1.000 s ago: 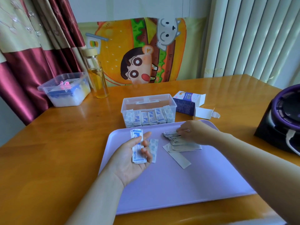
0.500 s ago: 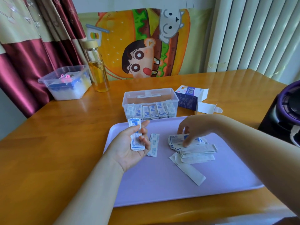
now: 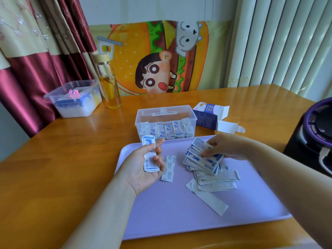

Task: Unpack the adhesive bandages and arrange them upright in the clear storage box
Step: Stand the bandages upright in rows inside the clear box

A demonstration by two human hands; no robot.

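My left hand (image 3: 143, 164) lies palm up over the lilac tray (image 3: 179, 212) and grips a few wrapped bandages (image 3: 150, 155) between thumb and fingers. My right hand (image 3: 226, 148) pinches a fanned bunch of bandages (image 3: 203, 157), tilted up off the pile of white strips (image 3: 215, 180) on the tray. One loose bandage (image 3: 168, 168) lies between the hands. Behind the tray stands the clear storage box (image 3: 165, 114), with a row of bandages (image 3: 167, 131) upright against its front wall.
The opened blue bandage carton (image 3: 208, 114) lies right of the box. A lidded plastic tub (image 3: 73, 101) and a glass bottle (image 3: 108, 83) stand at the back left. A black and purple appliance (image 3: 314, 137) sits at the right table edge.
My right hand has lifted a bunch of bandages off the pile and fanned it upward. My left hand still holds its few bandages, little moved. The camera has moved closer.
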